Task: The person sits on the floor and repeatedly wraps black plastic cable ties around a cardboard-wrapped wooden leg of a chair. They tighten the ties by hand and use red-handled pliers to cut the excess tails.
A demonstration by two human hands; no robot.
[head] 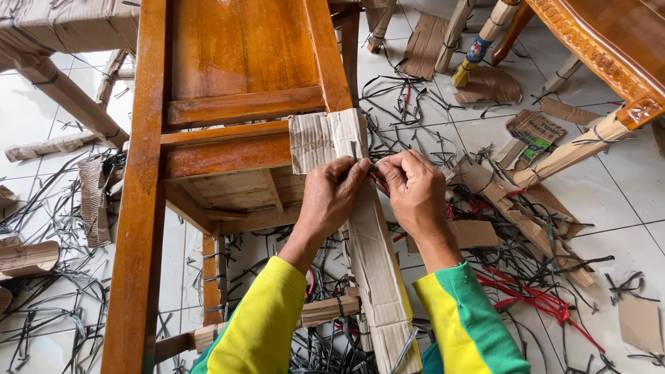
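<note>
- Head view, looking down: a varnished wooden chair frame fills the upper left, and one of its legs runs from centre toward 6 o'clock, wrapped in a strip of corrugated cardboard.
- Left hand: sits on the cardboard at mid-frame, fingers curled together, thumb and fingertips pinching at the wrap's upper part. What exactly is pinched is too small to tell; a thin dark strap shows just at 12 o'clock of the fingers.
- Right hand: just at 3 o'clock of the left hand, fingertips nearly meeting those of the left, fingers closed in a pinch at the same spot on the cardboard edge.
- Both hands touch the cardboard; the upper flap of the wrap stands loose at 12 o'clock of the hands, against the chair's rail.
- Sleeves: yellow on the left arm, green with a yellow cuff on the right.
- Floor: white tiles littered with cut black straps from 12 to 6 o'clock of the hands, plus cardboard scraps.
- Red plastic string lies at 4 o'clock of the right hand, well apart.
- Carved edge of a wooden table shows at 2 o'clock, its leg wrapped in cardboard and strapped.
- Second cardboard-wrapped leg lies at 6 o'clock, under the left forearm.
</note>
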